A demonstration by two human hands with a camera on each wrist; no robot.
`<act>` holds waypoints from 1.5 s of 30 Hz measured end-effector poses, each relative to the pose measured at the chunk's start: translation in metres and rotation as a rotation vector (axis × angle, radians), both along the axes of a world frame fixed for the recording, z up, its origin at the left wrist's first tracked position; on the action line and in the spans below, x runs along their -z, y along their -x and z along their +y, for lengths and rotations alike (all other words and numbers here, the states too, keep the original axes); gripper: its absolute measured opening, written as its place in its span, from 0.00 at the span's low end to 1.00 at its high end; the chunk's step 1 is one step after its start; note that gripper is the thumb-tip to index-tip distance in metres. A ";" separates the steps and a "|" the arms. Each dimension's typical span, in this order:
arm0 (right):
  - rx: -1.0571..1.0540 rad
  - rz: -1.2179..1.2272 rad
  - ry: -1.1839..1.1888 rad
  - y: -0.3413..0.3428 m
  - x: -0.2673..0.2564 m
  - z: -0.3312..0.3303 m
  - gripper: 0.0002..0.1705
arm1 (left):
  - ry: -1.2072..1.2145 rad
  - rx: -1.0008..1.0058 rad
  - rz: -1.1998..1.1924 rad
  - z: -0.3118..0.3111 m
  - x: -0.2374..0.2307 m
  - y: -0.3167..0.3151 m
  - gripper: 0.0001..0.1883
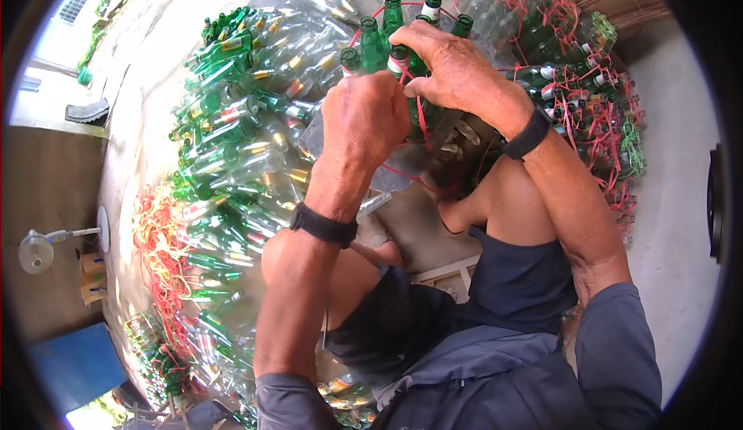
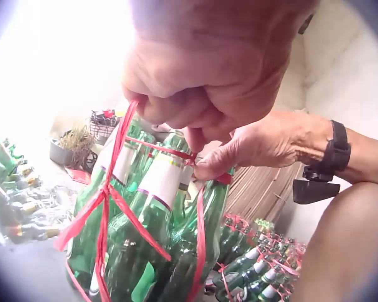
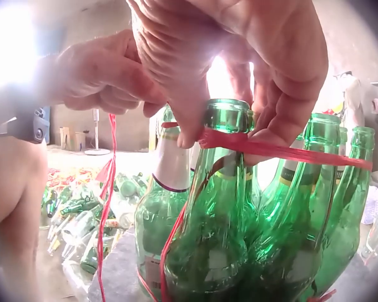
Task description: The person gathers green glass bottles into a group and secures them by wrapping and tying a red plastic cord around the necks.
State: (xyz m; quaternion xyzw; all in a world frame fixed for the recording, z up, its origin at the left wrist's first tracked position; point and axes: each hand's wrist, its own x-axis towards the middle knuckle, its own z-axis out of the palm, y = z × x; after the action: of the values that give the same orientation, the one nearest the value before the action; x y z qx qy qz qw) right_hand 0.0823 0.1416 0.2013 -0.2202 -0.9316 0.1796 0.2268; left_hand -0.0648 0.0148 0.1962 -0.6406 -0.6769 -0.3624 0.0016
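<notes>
Several upright green bottles (image 1: 371, 47) (image 2: 138, 239) (image 3: 208, 251) stand bunched together, with red plastic twine (image 2: 105, 189) (image 3: 290, 153) around their necks and sides. My left hand (image 1: 365, 116) (image 2: 208, 69) (image 3: 107, 75) is curled tight on the twine, and a strand hangs down from it. My right hand (image 1: 464, 74) (image 2: 271, 141) (image 3: 239, 56) has its thumb and fingers around one bottle neck, pinching the twine against it in the right wrist view. In the left wrist view the two hands are close together above the bottles.
Loose green and clear bottles (image 1: 255, 143) lie piled on the left, beside tangled red twine (image 1: 159, 236). Bottles bound with red twine (image 1: 588, 105) lie on the right. A fan (image 1: 37, 251) stands at the far left. The person's bent legs are close below the hands.
</notes>
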 end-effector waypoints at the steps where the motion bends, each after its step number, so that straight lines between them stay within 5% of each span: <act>1: -0.008 0.018 -0.023 0.000 0.003 0.002 0.37 | 0.035 0.016 0.025 0.003 -0.004 0.004 0.08; 10: -0.009 0.009 -0.015 -0.003 0.001 0.000 0.35 | 0.186 0.158 0.160 0.041 -0.023 0.033 0.08; 22: -0.003 -0.004 -0.014 -0.002 0.000 -0.002 0.37 | 0.537 0.143 -0.207 0.057 -0.028 0.060 0.12; 36: -0.013 0.089 -0.075 -0.003 0.008 0.003 0.29 | 0.380 0.057 -0.090 0.030 -0.006 0.058 0.13; 39: -0.026 0.015 0.002 -0.004 0.009 0.004 0.37 | 0.396 0.008 -0.482 0.021 -0.001 0.053 0.13; 45: -0.031 0.043 -0.030 -0.005 0.011 0.004 0.36 | 0.257 -0.038 -0.664 0.014 0.012 0.043 0.13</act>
State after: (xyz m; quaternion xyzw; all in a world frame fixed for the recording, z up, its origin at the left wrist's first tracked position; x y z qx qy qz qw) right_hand 0.0870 0.1457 0.1908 -0.1982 -0.9324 0.1739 0.2472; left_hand -0.1080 0.0288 0.1842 -0.4703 -0.6922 -0.4628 -0.2925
